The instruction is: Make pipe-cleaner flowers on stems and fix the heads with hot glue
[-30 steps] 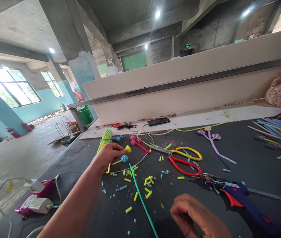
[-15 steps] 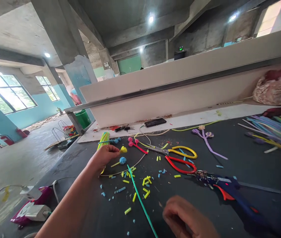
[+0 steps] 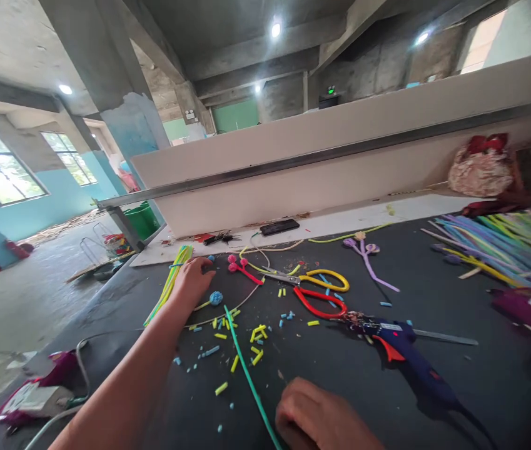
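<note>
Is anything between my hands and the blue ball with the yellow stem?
From your left hand, nothing visible, only tabletop. From your right hand, yes: some yellow bits and the far end of the green stem lie between it and the blue ball.

scissor blades [image 3: 282, 276]: smooth metal | blue ball [image 3: 216, 298]: rough | bag [image 3: 480, 172]: apparently cloth

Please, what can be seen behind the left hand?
Behind the left hand, a blue tip shows. The bundle lies alongside. Whatever the hand covers, or may hold, cannot be seen.
</note>
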Tool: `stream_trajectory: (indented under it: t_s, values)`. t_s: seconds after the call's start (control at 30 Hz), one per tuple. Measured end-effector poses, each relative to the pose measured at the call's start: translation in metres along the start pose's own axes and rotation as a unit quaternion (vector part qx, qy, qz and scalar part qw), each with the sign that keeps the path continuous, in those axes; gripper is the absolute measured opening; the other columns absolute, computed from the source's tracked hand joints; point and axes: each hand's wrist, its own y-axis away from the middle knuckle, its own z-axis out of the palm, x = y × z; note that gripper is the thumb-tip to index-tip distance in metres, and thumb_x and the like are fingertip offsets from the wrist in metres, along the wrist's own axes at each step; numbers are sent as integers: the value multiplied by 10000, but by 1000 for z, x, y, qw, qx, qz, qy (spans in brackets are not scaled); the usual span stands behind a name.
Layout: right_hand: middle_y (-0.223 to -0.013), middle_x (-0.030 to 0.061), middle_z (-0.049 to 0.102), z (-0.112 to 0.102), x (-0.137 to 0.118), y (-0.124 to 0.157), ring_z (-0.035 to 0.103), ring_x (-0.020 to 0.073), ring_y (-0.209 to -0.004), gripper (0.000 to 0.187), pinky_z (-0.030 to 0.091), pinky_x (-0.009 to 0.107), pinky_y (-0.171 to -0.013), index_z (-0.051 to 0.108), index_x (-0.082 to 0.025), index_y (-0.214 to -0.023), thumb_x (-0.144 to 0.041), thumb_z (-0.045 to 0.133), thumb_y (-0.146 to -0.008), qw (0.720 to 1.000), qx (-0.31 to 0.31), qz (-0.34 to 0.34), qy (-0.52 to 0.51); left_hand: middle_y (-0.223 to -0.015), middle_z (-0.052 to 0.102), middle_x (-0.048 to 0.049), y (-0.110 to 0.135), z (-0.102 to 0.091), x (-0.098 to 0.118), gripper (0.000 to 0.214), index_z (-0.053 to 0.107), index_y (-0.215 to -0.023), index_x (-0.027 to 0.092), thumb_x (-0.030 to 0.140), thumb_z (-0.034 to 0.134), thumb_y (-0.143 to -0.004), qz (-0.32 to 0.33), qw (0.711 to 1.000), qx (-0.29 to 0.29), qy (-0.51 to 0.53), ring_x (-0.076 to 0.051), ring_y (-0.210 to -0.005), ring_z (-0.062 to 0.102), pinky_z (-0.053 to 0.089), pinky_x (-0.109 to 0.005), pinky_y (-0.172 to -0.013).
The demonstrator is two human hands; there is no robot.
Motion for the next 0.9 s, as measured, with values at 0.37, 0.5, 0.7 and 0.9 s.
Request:
stream_trajectory:
  t_s: [0.37,0.5,0.7,0.9]
  values:
    - [-777,5,622,7,2,-6,593,105,-686,150,414,173,-592,557,-195,-746,-102,478,-833,994,-80,47,60,-1004,700,-20,71,-40,-7,246,667,-886,240,327,442,-834,44,997,58,14,-209,-967,622,440,-309,-841]
    - [-849,-12,685,14,1,-11,652,116,-753,53,413,152,-578,628,-227,-826,-192,595,-803,978,-164,51,121,-914,708,-46,78,-42,-13,287,660,-806,225,379,418,-821,33,996,64,48,-240,-855,647,469,-325,-770]
    - [-832,59,697,29,-4,-15,677,263,-725,312,398,253,-516,610,-191,-820,-442,712,-665,960,-166,100,201,-1166,565,-88,82,-21,-25,266,617,-1002,245,307,534,-756,27,985,165,37,-255,-1153,499,382,-364,-996]
    - [-742,55,697,26,0,-13,677,219,-640,140,377,252,-508,586,-185,-758,-66,511,-760,960,-121,102,232,-1173,587,-74,84,-35,-50,261,623,-1019,203,253,516,-787,-39,977,204,46,-224,-1136,522,400,-314,-987]
